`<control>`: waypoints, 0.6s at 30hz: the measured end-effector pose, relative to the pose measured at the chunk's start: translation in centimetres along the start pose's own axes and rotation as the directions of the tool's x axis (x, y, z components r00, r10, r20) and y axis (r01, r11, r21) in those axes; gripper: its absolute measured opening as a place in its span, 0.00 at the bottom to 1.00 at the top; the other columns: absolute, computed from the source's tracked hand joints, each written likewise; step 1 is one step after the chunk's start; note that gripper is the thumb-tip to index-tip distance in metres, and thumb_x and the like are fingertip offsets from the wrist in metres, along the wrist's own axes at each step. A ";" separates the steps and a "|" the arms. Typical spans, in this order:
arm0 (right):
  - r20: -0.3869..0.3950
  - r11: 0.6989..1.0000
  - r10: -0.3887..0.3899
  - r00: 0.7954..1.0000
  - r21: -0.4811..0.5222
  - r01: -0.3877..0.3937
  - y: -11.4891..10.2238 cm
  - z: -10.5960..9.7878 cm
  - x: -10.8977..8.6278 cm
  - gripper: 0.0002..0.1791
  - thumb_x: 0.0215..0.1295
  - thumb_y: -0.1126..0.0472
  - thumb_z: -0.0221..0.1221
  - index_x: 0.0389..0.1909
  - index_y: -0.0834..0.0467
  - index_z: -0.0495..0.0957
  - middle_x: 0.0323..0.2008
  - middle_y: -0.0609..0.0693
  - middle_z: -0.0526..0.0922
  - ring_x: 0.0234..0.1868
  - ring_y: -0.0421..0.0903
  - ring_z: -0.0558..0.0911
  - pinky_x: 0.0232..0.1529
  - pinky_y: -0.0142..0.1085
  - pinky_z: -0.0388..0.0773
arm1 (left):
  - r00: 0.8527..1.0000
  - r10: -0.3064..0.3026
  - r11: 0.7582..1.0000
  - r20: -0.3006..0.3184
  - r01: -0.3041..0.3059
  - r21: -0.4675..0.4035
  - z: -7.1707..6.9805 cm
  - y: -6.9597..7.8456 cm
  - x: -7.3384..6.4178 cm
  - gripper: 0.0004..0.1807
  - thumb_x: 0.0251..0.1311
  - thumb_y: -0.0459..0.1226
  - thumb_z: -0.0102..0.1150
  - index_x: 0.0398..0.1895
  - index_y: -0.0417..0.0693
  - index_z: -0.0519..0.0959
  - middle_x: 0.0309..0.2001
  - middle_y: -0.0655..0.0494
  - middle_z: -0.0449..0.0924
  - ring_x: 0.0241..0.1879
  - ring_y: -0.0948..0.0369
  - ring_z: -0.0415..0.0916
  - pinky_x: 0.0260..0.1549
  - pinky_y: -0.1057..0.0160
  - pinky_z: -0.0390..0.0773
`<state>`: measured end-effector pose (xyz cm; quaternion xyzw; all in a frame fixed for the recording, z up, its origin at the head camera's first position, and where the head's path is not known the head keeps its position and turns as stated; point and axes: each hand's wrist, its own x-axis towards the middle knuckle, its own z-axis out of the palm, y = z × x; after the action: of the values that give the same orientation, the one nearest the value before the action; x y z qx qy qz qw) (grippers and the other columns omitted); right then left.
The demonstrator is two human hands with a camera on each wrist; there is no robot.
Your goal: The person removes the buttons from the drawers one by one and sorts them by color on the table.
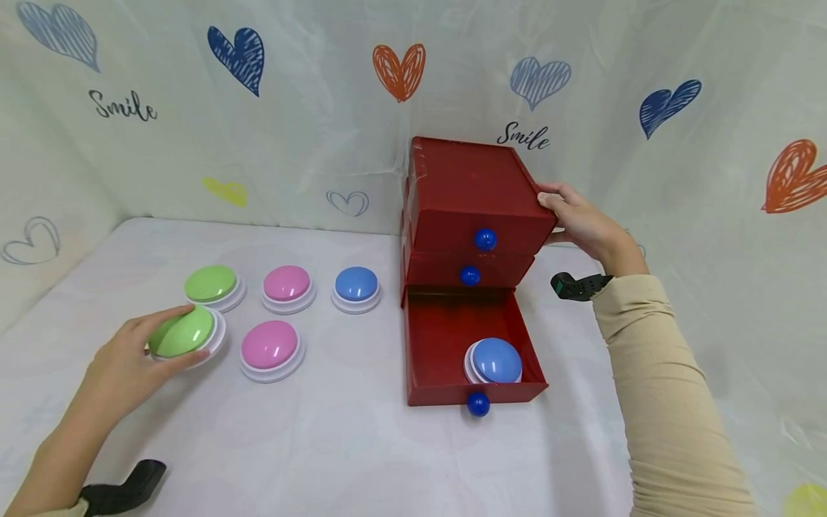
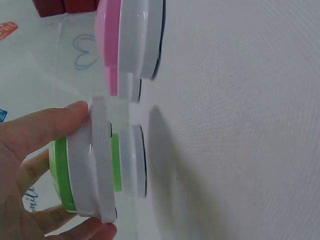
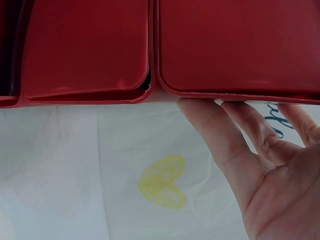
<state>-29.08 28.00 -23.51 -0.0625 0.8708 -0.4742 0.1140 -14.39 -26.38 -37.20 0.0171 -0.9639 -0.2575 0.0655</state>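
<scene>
My left hand (image 1: 132,352) grips a green dome button (image 1: 184,334) with a white base by its rim, thumb on one side and fingers on the other. In the left wrist view the held button's white base (image 2: 90,160) is raised off the table. Another green button (image 1: 211,283) sits just behind it. On the right, my right hand (image 1: 584,222) rests its fingertips against the side of a red drawer cabinet (image 1: 474,179). The cabinet's bottom drawer (image 1: 433,345) is pulled out, and a blue button (image 1: 497,360) leans tilted inside it. The right wrist view shows extended fingers (image 3: 215,130) touching the cabinet side.
Two pink buttons, one farther back (image 1: 287,283) and one nearer (image 1: 269,345), stand right of the left hand. A second blue button (image 1: 356,284) is between them and the cabinet. Blue knobs mark the drawers, such as the top knob (image 1: 485,239). A heart-printed sheet (image 1: 310,129) hangs behind.
</scene>
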 end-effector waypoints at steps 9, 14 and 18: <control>-0.004 1.000 0.001 1.000 -0.002 -0.001 0.0 0.0 0.0 0.34 0.71 0.42 0.40 0.71 0.51 0.43 0.62 0.56 0.60 0.50 0.45 0.73 0.44 0.33 0.77 | 0.998 0.004 0.998 0.071 -0.008 0.057 0.7 -1.4 0.5 0.40 0.51 0.46 0.66 0.64 0.39 0.62 0.57 0.20 0.56 0.53 0.26 0.56 0.43 0.28 0.59; -0.005 1.000 0.007 1.000 -0.009 -0.007 0.0 0.0 0.0 0.34 0.70 0.42 0.40 0.71 0.50 0.43 0.63 0.56 0.60 0.51 0.46 0.73 0.44 0.33 0.77 | 0.996 -0.006 0.998 0.084 0.000 0.063 1.0 -1.9 0.6 0.39 0.51 0.44 0.66 0.64 0.38 0.61 0.56 0.19 0.56 0.53 0.25 0.55 0.43 0.26 0.58; -0.006 1.000 0.011 1.000 -0.009 -0.011 0.0 0.0 0.0 0.34 0.71 0.42 0.39 0.72 0.50 0.42 0.64 0.56 0.59 0.51 0.46 0.72 0.45 0.34 0.77 | 0.994 -0.014 0.998 0.109 0.008 0.057 1.2 -2.2 0.8 0.40 0.53 0.45 0.64 0.64 0.37 0.60 0.57 0.18 0.55 0.54 0.24 0.54 0.44 0.26 0.57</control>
<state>-29.07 28.03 -23.49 -0.0570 0.8736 -0.4698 0.1136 -15.30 -27.79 -39.21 0.0101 -0.9729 -0.2308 0.0106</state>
